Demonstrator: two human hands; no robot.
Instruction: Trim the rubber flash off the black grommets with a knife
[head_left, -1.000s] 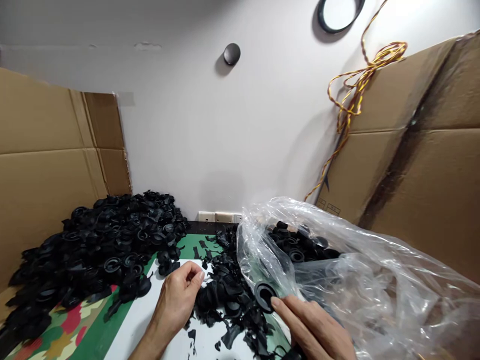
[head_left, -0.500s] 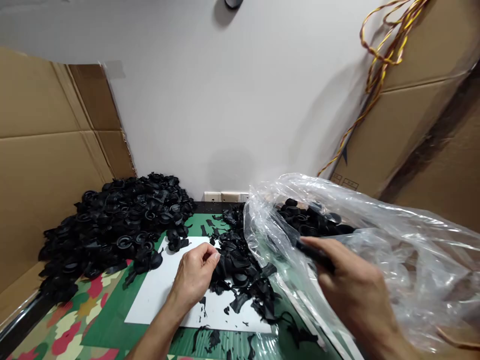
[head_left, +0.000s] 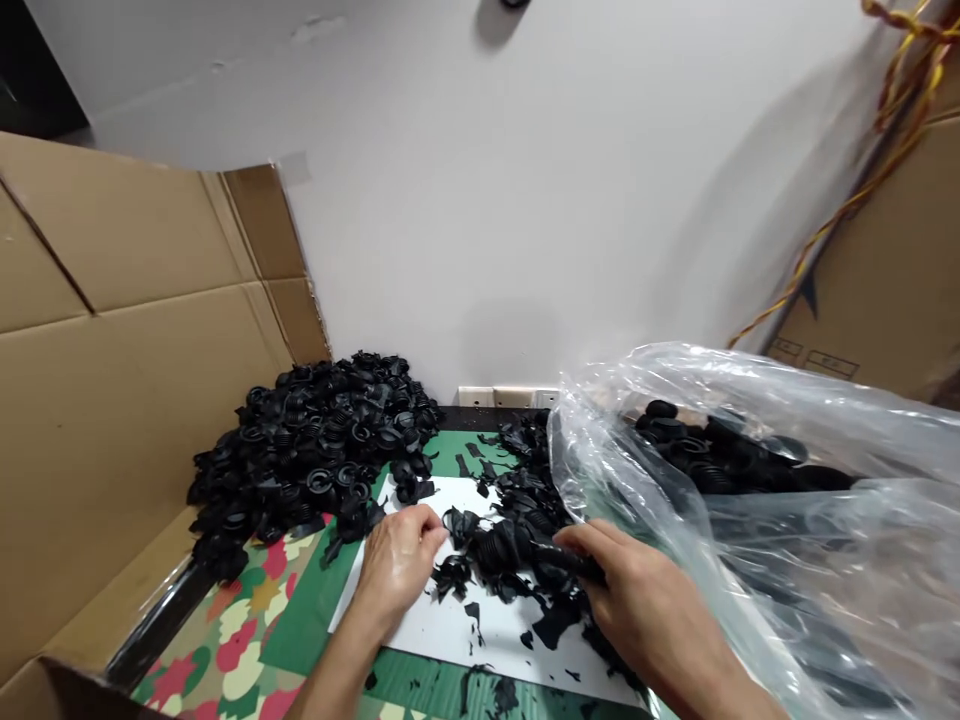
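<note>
Black pieces (head_left: 504,547) lie between two hands (head_left: 401,558) (head_left: 637,590), one holding one rod (head_left: 570,562).

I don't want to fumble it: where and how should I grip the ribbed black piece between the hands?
Probably around the middle of the ribbed black piece, from the left: its ridges should offer purchase, while the right hand and the dark elongated object it holds crowd the other side.
</note>
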